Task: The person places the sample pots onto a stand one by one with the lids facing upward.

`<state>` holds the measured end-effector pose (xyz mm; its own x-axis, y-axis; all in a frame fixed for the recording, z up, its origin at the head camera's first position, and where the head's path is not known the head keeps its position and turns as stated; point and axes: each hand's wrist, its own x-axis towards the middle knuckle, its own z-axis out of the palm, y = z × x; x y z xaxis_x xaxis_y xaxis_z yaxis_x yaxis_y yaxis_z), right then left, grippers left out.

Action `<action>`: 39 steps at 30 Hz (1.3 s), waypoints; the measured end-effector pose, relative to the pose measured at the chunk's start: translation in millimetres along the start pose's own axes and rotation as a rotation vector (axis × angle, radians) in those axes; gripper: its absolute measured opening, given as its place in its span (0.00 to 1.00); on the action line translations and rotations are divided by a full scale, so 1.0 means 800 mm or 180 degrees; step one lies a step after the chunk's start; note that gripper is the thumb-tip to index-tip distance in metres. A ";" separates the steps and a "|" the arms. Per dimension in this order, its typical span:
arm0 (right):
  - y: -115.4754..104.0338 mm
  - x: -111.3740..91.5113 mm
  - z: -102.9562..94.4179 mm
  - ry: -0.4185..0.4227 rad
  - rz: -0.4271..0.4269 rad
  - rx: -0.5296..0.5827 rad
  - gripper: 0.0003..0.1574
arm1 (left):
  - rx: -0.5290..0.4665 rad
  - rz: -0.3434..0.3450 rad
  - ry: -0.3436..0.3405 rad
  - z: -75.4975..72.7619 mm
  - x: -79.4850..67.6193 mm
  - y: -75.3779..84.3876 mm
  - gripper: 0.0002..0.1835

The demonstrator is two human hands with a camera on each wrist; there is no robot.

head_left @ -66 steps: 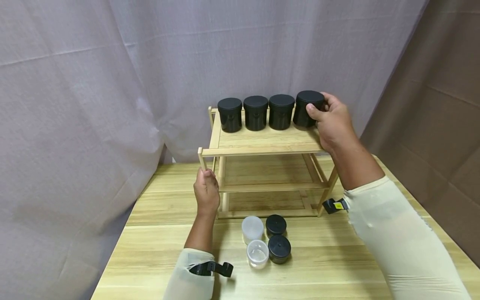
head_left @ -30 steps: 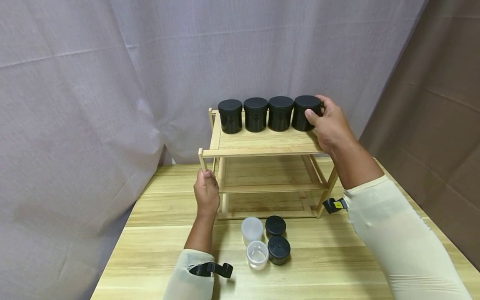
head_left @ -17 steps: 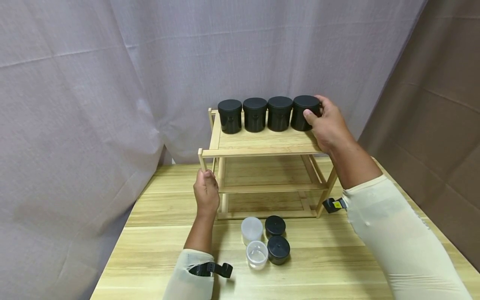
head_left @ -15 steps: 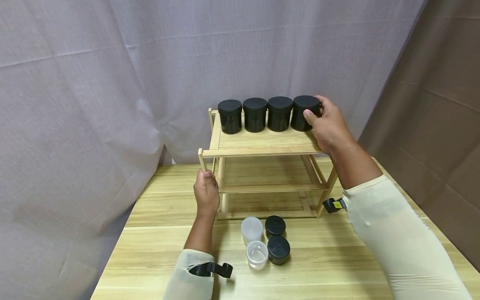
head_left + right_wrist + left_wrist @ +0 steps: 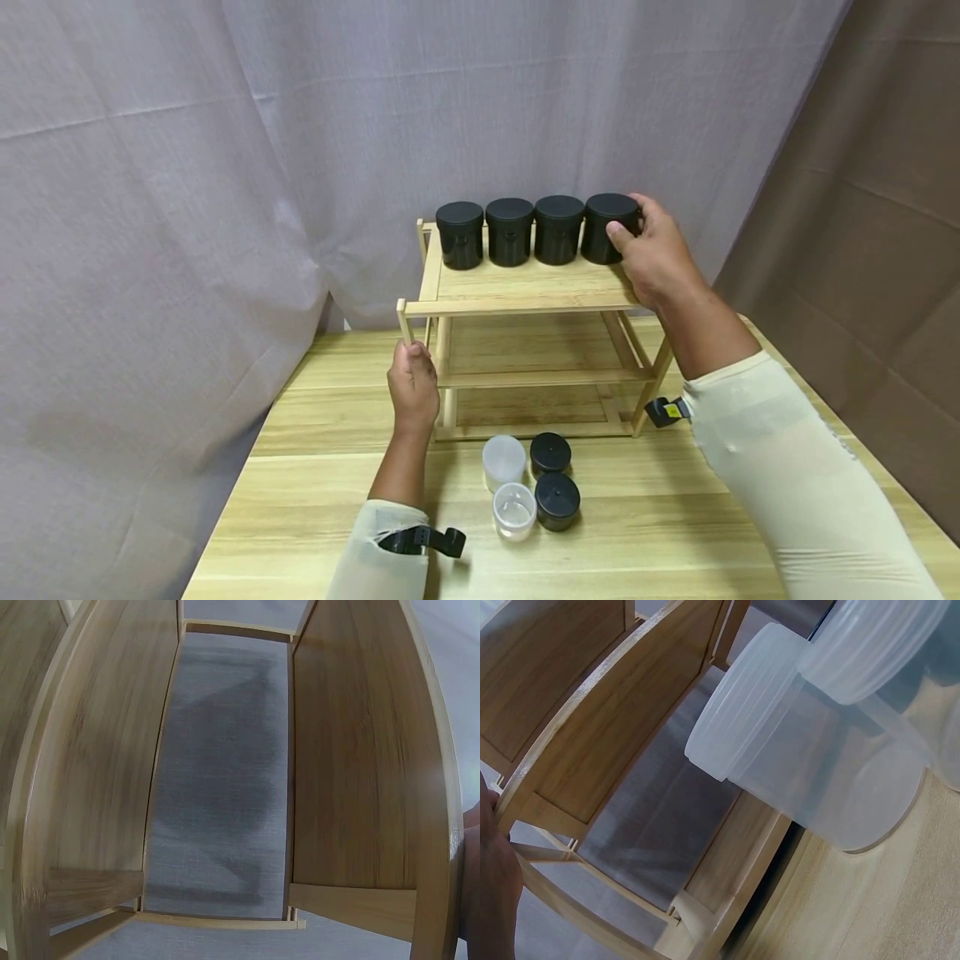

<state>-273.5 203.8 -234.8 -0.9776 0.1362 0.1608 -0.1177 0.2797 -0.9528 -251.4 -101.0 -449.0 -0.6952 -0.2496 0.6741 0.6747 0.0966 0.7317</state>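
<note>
My left hand [image 5: 412, 387] grips the front left post of a three-tier wooden shelf rack [image 5: 525, 304]. At the right end of the top shelf, my right hand [image 5: 660, 258] holds a black lidded jar [image 5: 602, 229], its thumb on the front and its fingers around the far side. This jar stands upright in a row with several matching ones, such as the black jar [image 5: 558, 232] just left of it. In the right wrist view only the edge of my right hand [image 5: 471, 877] shows, beside the shelves.
On the wooden table [image 5: 315, 483] before the rack stand a frosted lidded jar [image 5: 504, 461], a clear jar [image 5: 515, 512] and two short black jars, one behind [image 5: 551, 452] and one in front [image 5: 557, 500]. A grey curtain [image 5: 375, 125] hangs behind.
My right hand has lowered the rightmost black jar onto the top shelf and slid it left against the row. My left hand has stayed on the post.
</note>
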 end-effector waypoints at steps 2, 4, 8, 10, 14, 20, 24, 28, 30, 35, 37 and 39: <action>0.001 0.000 0.000 -0.0022 0.0012 -0.0031 0.42 | 0.0026 0.0014 -0.0006 0.000 0.000 0.000 0.46; 0.002 0.000 -0.001 -0.0044 -0.0020 -0.0033 0.43 | 0.0046 0.0019 -0.0009 0.000 0.001 0.000 0.47; 0.004 -0.001 -0.002 -0.0092 -0.0125 0.0071 0.39 | 0.0051 0.0026 -0.0006 0.001 0.001 -0.001 0.47; 0.003 -0.003 -0.002 -0.0104 -0.0180 0.0176 0.35 | 0.0047 0.0042 0.0004 0.002 0.001 -0.002 0.47; 0.001 -0.006 -0.003 -0.0053 -0.0129 0.0447 0.45 | 0.0048 0.0059 0.0017 0.002 0.002 -0.003 0.46; -0.001 -0.010 -0.009 0.0114 -0.0109 0.0595 0.57 | 0.0057 0.0034 0.0014 0.001 0.002 -0.002 0.46; -0.003 -0.013 -0.010 0.0163 -0.0170 0.0816 0.58 | 0.0022 0.0034 0.0019 0.000 0.002 -0.002 0.45; -0.003 -0.022 -0.010 0.0325 -0.0288 0.0946 0.59 | -0.0006 0.0019 0.0011 -0.001 0.002 -0.001 0.46; -0.003 -0.028 -0.009 0.0457 -0.0386 0.0968 0.59 | -0.0010 0.0011 0.0004 -0.001 0.002 -0.001 0.47; -0.002 -0.040 -0.006 0.0675 -0.0614 0.0928 0.58 | -0.0058 0.0022 -0.0012 0.001 0.002 0.001 0.47; -0.001 -0.044 -0.004 0.0704 -0.0688 0.0888 0.57 | -0.0062 0.0032 -0.0017 0.001 0.002 0.001 0.46; -0.001 -0.049 -0.002 0.0727 -0.0771 0.0851 0.55 | -0.0045 0.0036 -0.0021 0.001 0.003 0.001 0.46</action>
<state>-234.9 199.3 -239.8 -0.8558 0.3121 0.4125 -0.4099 0.0774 -0.9088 -252.4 -100.6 -446.5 -0.6890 -0.2422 0.6831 0.6861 0.0858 0.7225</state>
